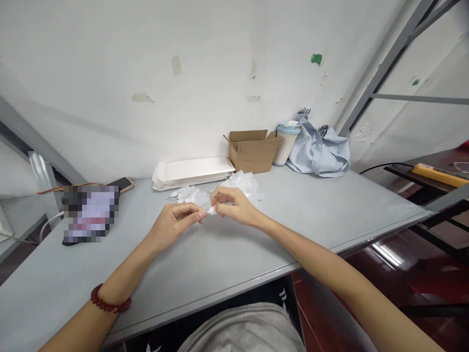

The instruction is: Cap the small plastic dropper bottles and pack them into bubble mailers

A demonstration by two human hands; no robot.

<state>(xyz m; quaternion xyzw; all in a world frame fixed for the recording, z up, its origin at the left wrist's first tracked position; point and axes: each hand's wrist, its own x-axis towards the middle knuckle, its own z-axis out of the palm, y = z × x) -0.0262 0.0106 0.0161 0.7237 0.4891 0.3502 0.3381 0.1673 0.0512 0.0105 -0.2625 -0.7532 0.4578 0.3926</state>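
Both hands meet above the middle of the grey table (pixel 249 249). My right hand (pixel 234 206) pinches a small white piece (pixel 211 210) between thumb and fingers. Close beside it, on the left, my left hand (pixel 180 220) has its thumb and fingertips pressed together at the same piece; a thin item seems to stick up there, too small to name. Just behind the hands lie a heap of clear and white plastic pieces (pixel 251 183) and a smaller heap of similar pieces (pixel 188 194).
Along the wall stand a stack of flat white packets (pixel 194 169), an open cardboard box (pixel 254 154), a cup with a blue lid (pixel 286 144) and a light blue cloth bag (pixel 322 151). At the left are a phone (pixel 124 184) and a blurred-out item (pixel 91 212).
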